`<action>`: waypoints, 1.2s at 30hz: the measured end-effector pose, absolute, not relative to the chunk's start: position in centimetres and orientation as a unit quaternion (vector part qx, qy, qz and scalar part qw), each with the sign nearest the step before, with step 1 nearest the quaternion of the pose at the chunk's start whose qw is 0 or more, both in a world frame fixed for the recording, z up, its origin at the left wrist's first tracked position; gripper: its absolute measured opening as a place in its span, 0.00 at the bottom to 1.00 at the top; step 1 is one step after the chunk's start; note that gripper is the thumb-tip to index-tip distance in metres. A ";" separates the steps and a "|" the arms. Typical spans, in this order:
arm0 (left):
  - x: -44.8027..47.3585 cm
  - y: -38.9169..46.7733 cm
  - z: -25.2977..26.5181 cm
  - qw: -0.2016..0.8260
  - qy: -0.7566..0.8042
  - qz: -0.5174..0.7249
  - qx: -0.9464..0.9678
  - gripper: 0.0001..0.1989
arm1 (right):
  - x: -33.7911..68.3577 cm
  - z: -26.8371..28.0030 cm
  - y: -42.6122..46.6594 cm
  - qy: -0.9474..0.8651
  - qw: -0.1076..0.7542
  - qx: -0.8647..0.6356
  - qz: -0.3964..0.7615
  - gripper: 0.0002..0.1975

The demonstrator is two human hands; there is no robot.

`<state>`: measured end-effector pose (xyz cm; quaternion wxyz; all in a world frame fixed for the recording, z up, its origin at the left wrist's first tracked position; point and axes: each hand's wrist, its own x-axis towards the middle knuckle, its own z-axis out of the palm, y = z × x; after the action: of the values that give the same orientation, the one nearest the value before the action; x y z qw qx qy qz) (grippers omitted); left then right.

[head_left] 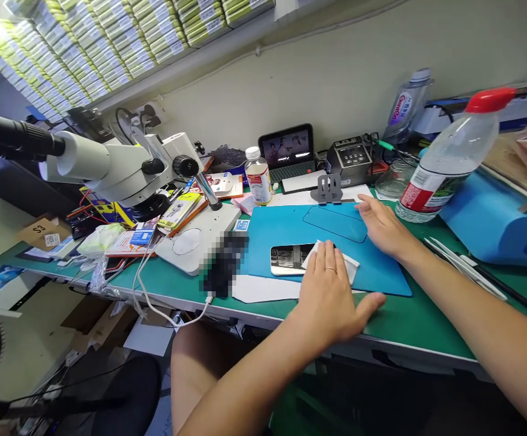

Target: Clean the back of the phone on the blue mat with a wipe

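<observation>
My left hand point(329, 293) lies flat with its fingers stretched out and its thumb apart, pressing a white wipe point(351, 266) onto a phone point(286, 257). The phone lies flat on a blue mat point(270, 227); its glossy face mirrors the shelf, and its right part is hidden by the wipe and hand. My right hand point(380, 224) is open and holds nothing, fingers pointing away to the left over the mat's right side. Close to its fingertips lies a thin, clear phone-shaped sheet with a black outline point(331, 225).
A microscope point(109, 166) stands at the left on its white base. Behind the mat are a small bottle point(258, 178), a grey stand point(328, 189) and a playing screen point(288, 148). A red-capped bottle point(454, 160) and a blue machine point(500, 212) stand at the right.
</observation>
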<state>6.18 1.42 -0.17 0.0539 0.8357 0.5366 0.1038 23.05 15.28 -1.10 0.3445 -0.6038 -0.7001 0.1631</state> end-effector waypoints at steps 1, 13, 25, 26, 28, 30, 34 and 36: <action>5.6 1.0 -0.2 0.052 0.533 0.104 0.838 0.46 | 23.1 -1.0 15.2 -0.700 0.343 -0.605 0.165 0.41; -2.5 1.5 -0.7 -0.032 0.651 0.036 0.757 0.34 | 23.2 -1.9 15.6 -0.688 0.341 -0.619 0.165 0.42; 4.0 -1.0 -0.7 0.008 0.553 0.094 0.828 0.43 | 22.8 -0.7 15.1 -0.693 0.320 -0.620 0.183 0.42; 3.4 -0.7 -0.6 0.012 0.554 0.092 0.827 0.42 | 22.9 -0.7 15.2 -0.693 0.322 -0.618 0.185 0.42; 1.6 -0.1 -0.4 0.014 0.571 0.085 0.816 0.41 | 23.0 -0.7 15.2 -0.693 0.324 -0.616 0.188 0.43; -0.5 -0.1 -0.4 0.006 0.604 0.072 0.794 0.37 | 23.1 -0.7 15.2 -0.693 0.327 -0.615 0.188 0.43; -3.8 -1.6 -0.3 -0.030 0.631 0.045 0.774 0.29 | 23.0 -0.9 15.1 -0.693 0.334 -0.611 0.187 0.43; -4.2 -2.2 -0.1 -0.041 0.629 0.041 0.775 0.27 | 22.9 -0.9 15.0 -0.690 0.333 -0.614 0.193 0.43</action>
<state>-4.25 -2.22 -0.12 -0.0412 0.7748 0.6295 0.0411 22.95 15.04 -0.94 0.3325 -0.6136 -0.6896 0.1935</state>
